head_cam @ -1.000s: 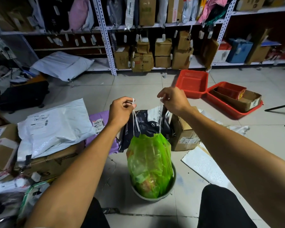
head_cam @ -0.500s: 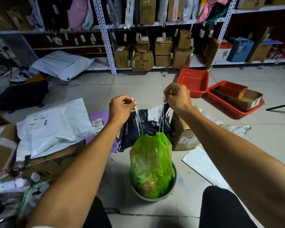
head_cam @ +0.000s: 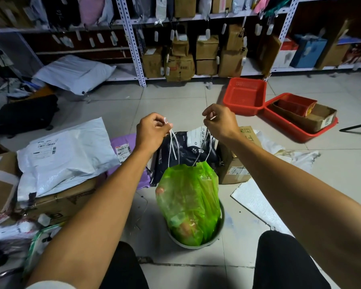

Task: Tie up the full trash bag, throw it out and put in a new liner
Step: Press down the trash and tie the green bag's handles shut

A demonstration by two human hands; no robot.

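Note:
A full green trash bag [head_cam: 189, 197] stands in a small round grey bin [head_cam: 221, 232] on the tiled floor between my knees. Its mouth is gathered shut at the top. Two white drawstrings [head_cam: 175, 148] rise from the mouth. My left hand [head_cam: 151, 134] pinches the left string above and to the left of the bag. My right hand [head_cam: 221, 124] pinches the right string [head_cam: 208, 147] above the bag's top. Both strings run slanted from the bag up to my hands.
Behind the bag lie a black printed parcel [head_cam: 186, 151], a cardboard box [head_cam: 236, 163] and a purple mailer [head_cam: 123, 147]. White mailers [head_cam: 65, 155] and boxes crowd the left. Red baskets [head_cam: 245, 95] sit right of centre; shelving [head_cam: 133, 38] with cartons lines the back.
Both hands have drifted apart and a little up, spreading the drawstrings wider. The bag's mouth stays cinched and the bag stays in the bin.

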